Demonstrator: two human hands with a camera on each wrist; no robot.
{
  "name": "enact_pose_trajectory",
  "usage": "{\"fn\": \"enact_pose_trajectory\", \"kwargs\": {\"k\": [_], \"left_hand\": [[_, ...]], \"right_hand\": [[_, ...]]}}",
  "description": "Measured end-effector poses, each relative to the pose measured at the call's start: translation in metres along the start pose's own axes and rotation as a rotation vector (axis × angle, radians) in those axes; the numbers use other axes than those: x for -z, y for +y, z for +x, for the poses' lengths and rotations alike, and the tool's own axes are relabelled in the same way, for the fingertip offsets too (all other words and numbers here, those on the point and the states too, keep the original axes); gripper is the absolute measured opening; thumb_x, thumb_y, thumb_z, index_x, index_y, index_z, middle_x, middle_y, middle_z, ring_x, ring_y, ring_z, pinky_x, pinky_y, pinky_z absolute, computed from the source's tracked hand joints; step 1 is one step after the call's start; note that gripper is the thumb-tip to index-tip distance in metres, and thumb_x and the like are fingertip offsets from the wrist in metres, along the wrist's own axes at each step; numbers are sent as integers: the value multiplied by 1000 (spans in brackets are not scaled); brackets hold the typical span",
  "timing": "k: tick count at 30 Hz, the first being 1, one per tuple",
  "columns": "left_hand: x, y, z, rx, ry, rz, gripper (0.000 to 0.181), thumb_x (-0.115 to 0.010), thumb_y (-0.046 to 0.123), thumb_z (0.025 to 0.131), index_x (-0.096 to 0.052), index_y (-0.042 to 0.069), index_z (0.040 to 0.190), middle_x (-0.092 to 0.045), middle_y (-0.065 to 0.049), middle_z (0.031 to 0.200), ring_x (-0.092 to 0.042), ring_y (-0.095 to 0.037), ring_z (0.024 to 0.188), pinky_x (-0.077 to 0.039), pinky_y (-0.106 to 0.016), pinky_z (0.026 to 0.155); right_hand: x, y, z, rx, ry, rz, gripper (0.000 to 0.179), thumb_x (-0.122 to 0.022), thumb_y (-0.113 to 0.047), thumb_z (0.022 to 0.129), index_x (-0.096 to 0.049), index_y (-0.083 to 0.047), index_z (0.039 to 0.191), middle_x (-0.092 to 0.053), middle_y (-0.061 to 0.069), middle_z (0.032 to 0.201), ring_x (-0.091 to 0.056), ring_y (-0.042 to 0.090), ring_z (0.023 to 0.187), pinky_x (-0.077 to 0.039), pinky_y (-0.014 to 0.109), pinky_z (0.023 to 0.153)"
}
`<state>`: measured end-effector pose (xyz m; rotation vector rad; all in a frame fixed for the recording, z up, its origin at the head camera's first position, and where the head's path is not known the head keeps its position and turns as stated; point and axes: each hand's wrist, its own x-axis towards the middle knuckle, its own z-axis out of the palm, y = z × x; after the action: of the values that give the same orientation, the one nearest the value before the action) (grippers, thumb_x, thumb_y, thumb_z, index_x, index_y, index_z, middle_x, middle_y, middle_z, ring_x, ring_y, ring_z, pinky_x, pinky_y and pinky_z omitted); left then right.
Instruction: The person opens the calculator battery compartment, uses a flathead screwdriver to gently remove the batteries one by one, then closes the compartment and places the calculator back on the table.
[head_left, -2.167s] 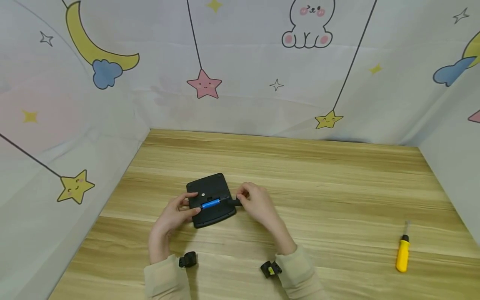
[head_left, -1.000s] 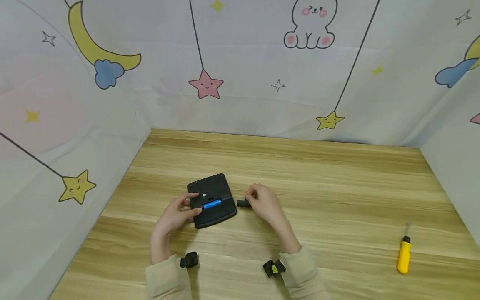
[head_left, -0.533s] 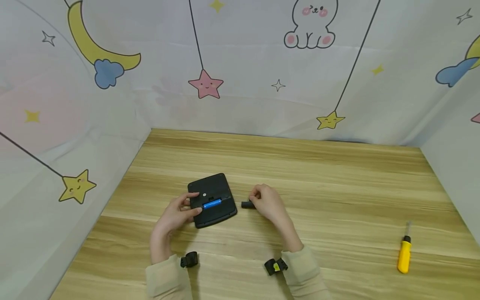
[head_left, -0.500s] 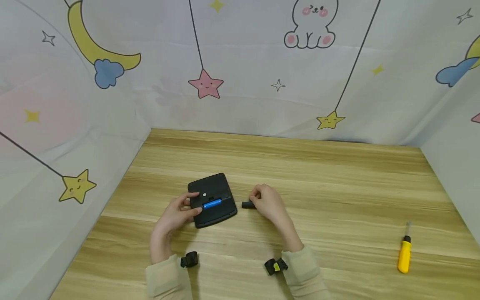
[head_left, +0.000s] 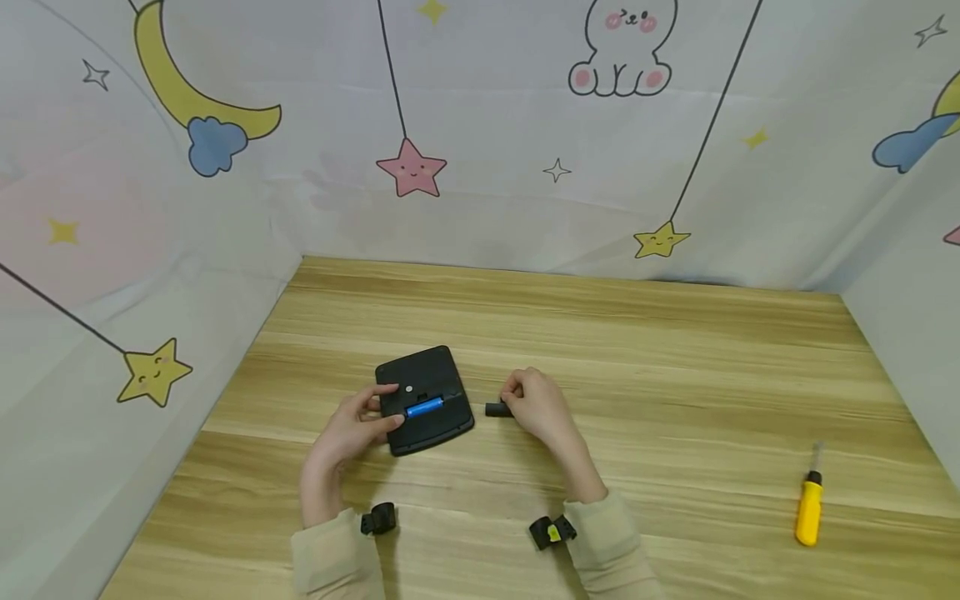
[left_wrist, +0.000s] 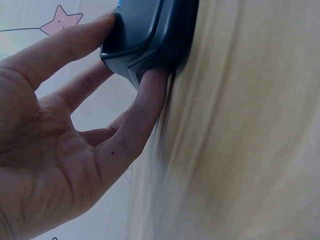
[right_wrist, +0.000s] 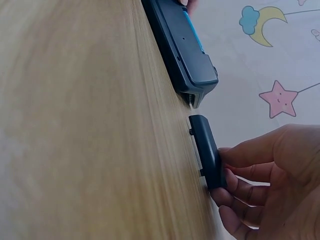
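A black desk calculator [head_left: 435, 375] lies back side up on the table, its battery slot uncovered. In that slot sits a blue battery [head_left: 424, 407]. My left hand [head_left: 351, 427] grips the calculator's left edge, thumb and index finger on top; the left wrist view shows another fingertip tucked under the black casing [left_wrist: 145, 30]. To the right, my right hand [head_left: 538, 408] pinches a black battery cover [head_left: 497, 409] between thumb and fingers. In the right wrist view this battery cover [right_wrist: 206, 147] has small tabs on one side, close to the tabletop, with a gap between it and the calculator.
A yellow-handled screwdriver [head_left: 808, 512] lies at the right of the wooden table [head_left: 645, 350], blade pointing away. White cloth [head_left: 487, 217] printed with stars, a moon and a cartoon animal hangs behind and along the sides. Black wrist cameras are strapped at both sleeves.
My right hand has drawn the battery cover rightward, off the calculator's right edge, and now holds it almost still. My left hand keeps its grip on the calculator.
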<state>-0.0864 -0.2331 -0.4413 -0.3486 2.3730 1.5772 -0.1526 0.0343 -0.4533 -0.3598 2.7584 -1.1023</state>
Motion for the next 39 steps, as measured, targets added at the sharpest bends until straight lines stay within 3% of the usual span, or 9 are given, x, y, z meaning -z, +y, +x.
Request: {"fn": "enact_pose_trajectory", "kwargs": {"k": [39], "left_hand": [[1, -1, 0, -11, -11, -1, 57, -65, 8, 89, -44, 5, 142, -42, -23, 120, -58, -20, 89, -55, -29, 71]], "right_hand": [[-1, 1, -1, 1, -4, -33, 6, -66, -11, 88, -70, -9, 84, -59, 4, 80, -51, 16, 72, -38, 25, 65]]}}
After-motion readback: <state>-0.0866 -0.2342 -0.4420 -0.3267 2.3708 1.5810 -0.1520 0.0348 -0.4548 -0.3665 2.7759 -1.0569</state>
